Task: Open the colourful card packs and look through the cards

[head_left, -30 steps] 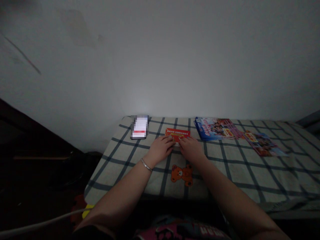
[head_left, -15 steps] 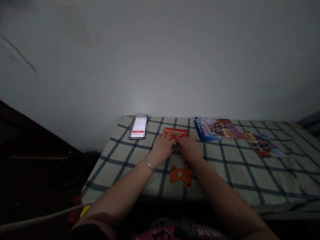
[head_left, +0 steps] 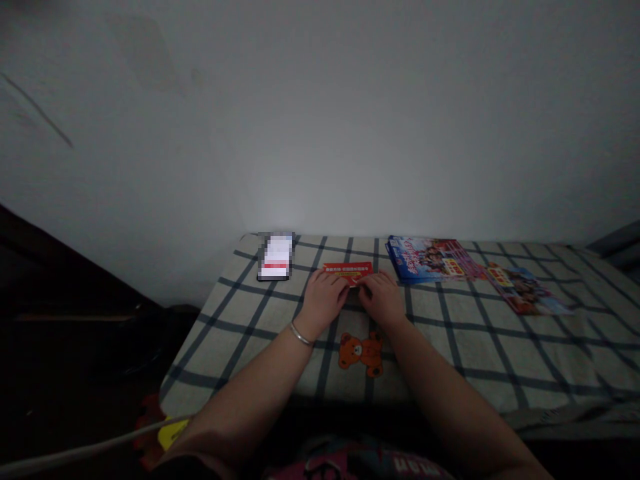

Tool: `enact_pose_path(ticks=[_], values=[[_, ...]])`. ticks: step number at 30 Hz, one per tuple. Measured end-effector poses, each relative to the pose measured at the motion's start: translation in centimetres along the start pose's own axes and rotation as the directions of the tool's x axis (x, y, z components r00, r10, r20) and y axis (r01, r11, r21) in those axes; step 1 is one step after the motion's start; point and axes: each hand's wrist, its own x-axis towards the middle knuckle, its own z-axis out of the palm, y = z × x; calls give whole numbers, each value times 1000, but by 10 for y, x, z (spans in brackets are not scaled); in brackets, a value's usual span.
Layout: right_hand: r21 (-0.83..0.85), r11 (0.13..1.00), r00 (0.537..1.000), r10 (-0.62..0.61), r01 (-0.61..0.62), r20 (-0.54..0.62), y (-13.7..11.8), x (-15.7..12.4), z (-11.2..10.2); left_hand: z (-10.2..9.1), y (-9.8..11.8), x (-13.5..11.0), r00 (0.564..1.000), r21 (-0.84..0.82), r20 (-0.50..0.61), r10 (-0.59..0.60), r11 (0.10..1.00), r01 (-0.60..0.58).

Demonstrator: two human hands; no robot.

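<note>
Here the red leaflet (head_left: 349, 269) lies crosswise on the checked cloth (head_left: 475, 333). The left hand (head_left: 323, 300) and right hand (head_left: 383, 298), equally near, rest flat, fingertips on its near edge, clasping nothing.

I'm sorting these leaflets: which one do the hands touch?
The small red leaflet, touched by left hand and right hand; the blue leaflet and far-right leaflet lie apart.

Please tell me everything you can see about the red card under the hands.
The red card is a thin, flat rectangle, seemingly paper, with a line of pale print too small to read. It lies long side across on the checked cloth. The left hand and right hand cover its near edge.
</note>
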Motion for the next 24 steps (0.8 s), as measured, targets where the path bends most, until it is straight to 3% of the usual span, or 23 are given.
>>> enact_pose_path(ticks=[10,24], values=[[4,997,996,-77,77,43,-7,0,-4,2,0,1,999,-72,-16,52,996,-53],[100,995,1000,-13,14,-9,-1,-1,-1,3,-4,2,997,-134,-69,28,990,-37]])
